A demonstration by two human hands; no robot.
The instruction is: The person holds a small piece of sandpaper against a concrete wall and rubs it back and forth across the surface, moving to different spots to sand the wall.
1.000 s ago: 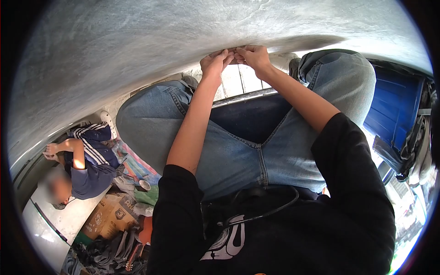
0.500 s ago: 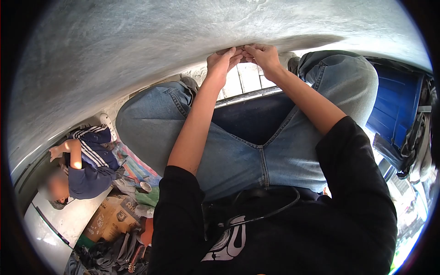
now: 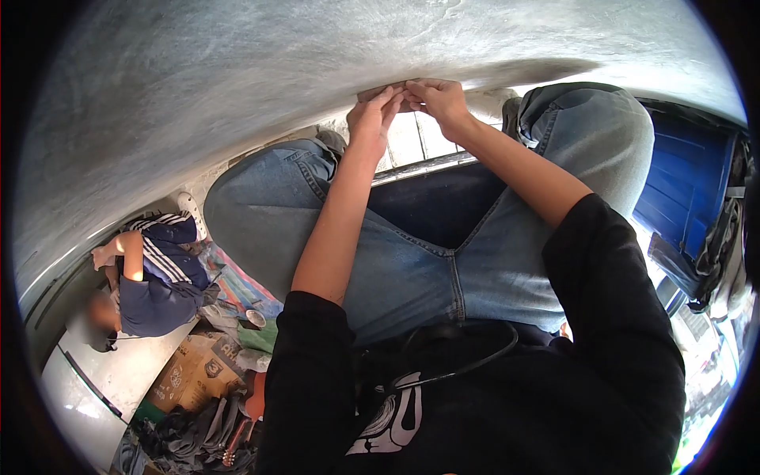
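Note:
A large curved grey panel (image 3: 277, 55), dull and smeared, spans the top of the head view. At its lower edge my left hand (image 3: 372, 119) and my right hand (image 3: 439, 103) meet, fingertips nearly touching. Between them and the panel shows a thin brownish-grey sheet (image 3: 381, 90) that looks like sandpaper. Both hands pinch it with bent fingers and press it to the surface. Most of the sheet is hidden behind the fingers.
My jeans-clad knees spread wide beneath the panel, around a dark blue seat (image 3: 435, 206). On the left a person (image 3: 162, 293) crouches near a cardboard box (image 3: 194, 372) and dark cloths (image 3: 194, 435). A blue panel (image 3: 685, 182) stands at right.
Both my hands have shifted a little left along the panel's lower edge, and more of the sheet shows. The crouching person's arm has moved slightly.

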